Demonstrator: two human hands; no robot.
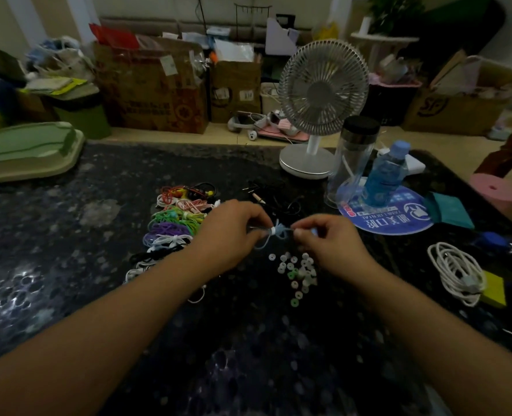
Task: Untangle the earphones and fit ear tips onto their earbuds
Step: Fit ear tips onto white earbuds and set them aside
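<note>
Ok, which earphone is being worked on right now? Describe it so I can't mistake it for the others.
Start at the white desk fan and come straight toward the camera to the two hands over the dark table. The left hand and right hand pinch a pale blue earphone bundle between them. Unlike the coloured bundles lying in a row to the left, it is off the table and held.

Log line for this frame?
stage: untangling | left hand: pinching pale blue earphone | right hand: pinching same | ear tips: loose on table

Work surface: dark speckled table (104,295).
Resting on it: coiled earphones (173,226), loose ear tips (298,271), fan (317,115), white cable (455,271).
</note>
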